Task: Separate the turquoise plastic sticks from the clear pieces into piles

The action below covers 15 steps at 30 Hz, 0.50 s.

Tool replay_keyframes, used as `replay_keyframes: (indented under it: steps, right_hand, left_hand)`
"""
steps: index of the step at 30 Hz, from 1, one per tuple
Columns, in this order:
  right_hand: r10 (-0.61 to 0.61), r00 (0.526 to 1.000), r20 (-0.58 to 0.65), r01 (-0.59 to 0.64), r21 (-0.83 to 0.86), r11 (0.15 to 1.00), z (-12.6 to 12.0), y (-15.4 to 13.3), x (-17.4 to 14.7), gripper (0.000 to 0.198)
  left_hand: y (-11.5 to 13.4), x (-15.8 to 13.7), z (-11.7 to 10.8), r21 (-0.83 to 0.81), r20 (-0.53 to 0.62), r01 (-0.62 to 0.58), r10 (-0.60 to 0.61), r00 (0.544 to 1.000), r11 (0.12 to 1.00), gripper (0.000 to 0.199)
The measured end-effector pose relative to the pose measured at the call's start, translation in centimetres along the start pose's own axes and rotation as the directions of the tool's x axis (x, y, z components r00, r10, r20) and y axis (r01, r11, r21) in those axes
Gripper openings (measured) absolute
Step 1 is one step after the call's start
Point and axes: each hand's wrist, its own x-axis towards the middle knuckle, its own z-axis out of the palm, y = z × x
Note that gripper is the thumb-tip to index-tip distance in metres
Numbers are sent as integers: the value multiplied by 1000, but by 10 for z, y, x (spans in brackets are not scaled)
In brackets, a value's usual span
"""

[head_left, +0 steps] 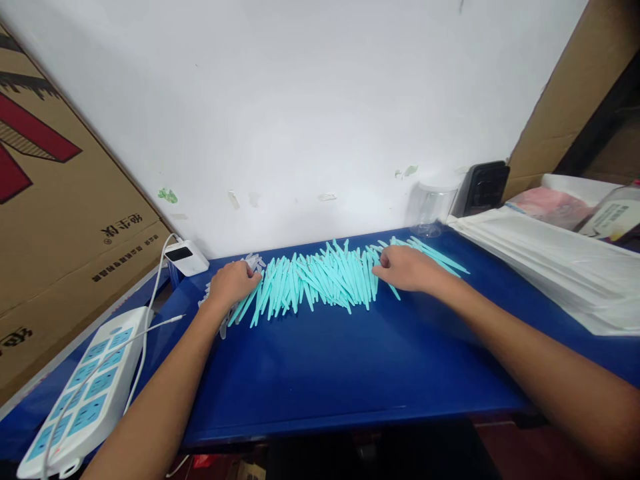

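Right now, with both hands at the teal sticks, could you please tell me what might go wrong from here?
The teal sticks lie loose and overlapping, so a push from the left hand or right hand might scatter them.

Translucent pieces lie close beside the teal ones near the left hand, so the two kinds could get mixed.

The white cable crossing the power strip ends near the left forearm, which might snag it.
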Motion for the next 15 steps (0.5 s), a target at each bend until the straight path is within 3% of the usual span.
replay_keyframes:
  steps: [4, 7, 9, 12, 15]
  right_hand:
    - [-2, 998, -56, 3, 15, 1000, -5, 0, -1, 26]
    - [-30, 996, -86, 33, 36, 999, -5, 0, -2, 18]
    - [-68, 991, -117, 78, 80, 994, -3, -1, -3, 12]
    - [-150, 975, -161, 181, 197, 964, 0, -2, -5, 10]
    - [-283, 938, -199, 337, 335, 880, 1, -4, -7, 13]
  left_hand:
    - [-1, 1, 3, -39, 2, -4, 4, 1000, 999, 26]
    - [-3, 3, 3, -121, -89, -73, 63, 994, 990, 22]
    - [-2, 4, 2, -271, -170, -153, 109, 979, 950, 22]
    - [5, 2, -2, -571, -234, -259, 148, 961, 779, 32]
    - [17, -5, -7, -784, -187, -267, 196, 963, 561, 46]
